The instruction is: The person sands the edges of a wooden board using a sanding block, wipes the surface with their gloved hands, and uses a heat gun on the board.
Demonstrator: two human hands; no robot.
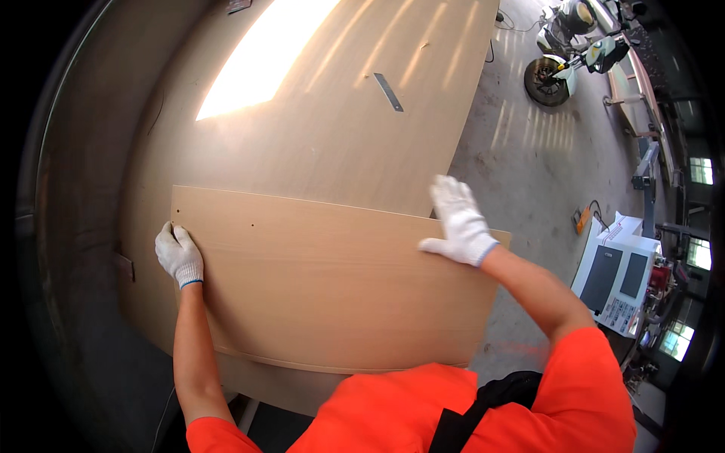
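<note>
A rectangular wood-coloured panel [332,279] lies on a larger board of similar colour, its near edge close to my body and its right end sticking out past the board. There are a few small dark holes near its far left corner. My left hand [180,255], in a white knit glove, is closed on the panel's left edge, with the thumb on top. My right hand [458,223], gloved the same way, is stretched out flat with thumb spread, over the panel's far edge near its right end. Whether its palm touches the wood, I cannot tell.
The large board [302,151] stretches away ahead, with a flat metal strip [389,92] on it and bright sunlight patches. At the right, a motorcycle [563,64] stands on the concrete floor [521,143], beyond a white and grey machine [615,275]. A dark wall [83,196] runs along the left.
</note>
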